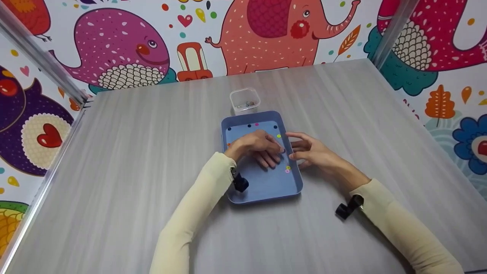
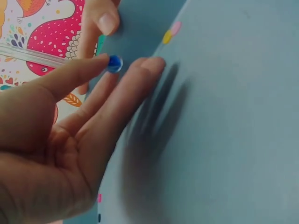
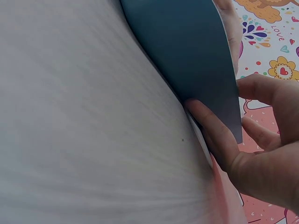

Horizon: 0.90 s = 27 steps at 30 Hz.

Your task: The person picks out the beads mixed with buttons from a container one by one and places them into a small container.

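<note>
My left hand (image 1: 262, 148) is inside the blue tray (image 1: 262, 192), near its right wall. In the left wrist view, its thumb and a finger pinch a small blue glass marble (image 2: 115, 63), while the other fingers reach out beside it. My right hand (image 1: 314, 152) is outside the tray at the right wall. Its fingers (image 3: 212, 126) touch the outer side of that wall, as the right wrist view shows. Small coloured dots lie on the tray floor along its sides, among them a yellow dot (image 1: 279, 136) and a pink dot (image 1: 287, 171).
Behind the tray stands a clear plastic box (image 1: 245, 101) with several small marbles at its bottom. Both stand on a grey wood-grain table (image 1: 152, 152). Walls with cartoon animals and metal posts (image 1: 42, 53) border the table.
</note>
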Available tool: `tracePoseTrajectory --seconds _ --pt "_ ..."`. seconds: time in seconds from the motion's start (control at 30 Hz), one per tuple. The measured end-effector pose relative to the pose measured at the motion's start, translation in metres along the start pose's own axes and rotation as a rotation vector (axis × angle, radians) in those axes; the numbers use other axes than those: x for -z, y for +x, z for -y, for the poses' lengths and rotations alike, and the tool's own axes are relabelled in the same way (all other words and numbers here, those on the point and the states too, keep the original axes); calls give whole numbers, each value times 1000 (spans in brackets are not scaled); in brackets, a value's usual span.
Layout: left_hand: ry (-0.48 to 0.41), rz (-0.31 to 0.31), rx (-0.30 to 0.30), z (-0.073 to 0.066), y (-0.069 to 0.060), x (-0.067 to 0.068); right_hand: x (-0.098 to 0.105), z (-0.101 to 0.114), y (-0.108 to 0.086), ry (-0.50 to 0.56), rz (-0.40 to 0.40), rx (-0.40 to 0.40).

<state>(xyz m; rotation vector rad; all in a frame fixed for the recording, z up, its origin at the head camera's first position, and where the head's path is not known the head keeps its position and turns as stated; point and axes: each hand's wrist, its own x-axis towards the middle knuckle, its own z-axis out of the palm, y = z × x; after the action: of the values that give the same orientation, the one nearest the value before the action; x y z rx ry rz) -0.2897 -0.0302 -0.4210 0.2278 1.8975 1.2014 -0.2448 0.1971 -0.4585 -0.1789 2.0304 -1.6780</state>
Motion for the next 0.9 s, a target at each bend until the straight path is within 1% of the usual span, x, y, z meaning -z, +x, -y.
tracePoseTrajectory --seconds 0.23,0.4,0.53,0.77,0.9 --pt "-20 -56 -19 -3 -8 7 -1 1 -1 -10 -18 -2" --pt "-75 -117 -76 -6 -13 12 -1 0 0 6 -17 1" --pt "-95 -171 -124 -9 -17 17 -1 0 0 18 -10 5" --pt "-149 -249 -161 -8 -21 23 -1 0 1 3 -12 8" --pt "-191 -314 -192 -7 -22 26 -1 0 1 6 -15 6"
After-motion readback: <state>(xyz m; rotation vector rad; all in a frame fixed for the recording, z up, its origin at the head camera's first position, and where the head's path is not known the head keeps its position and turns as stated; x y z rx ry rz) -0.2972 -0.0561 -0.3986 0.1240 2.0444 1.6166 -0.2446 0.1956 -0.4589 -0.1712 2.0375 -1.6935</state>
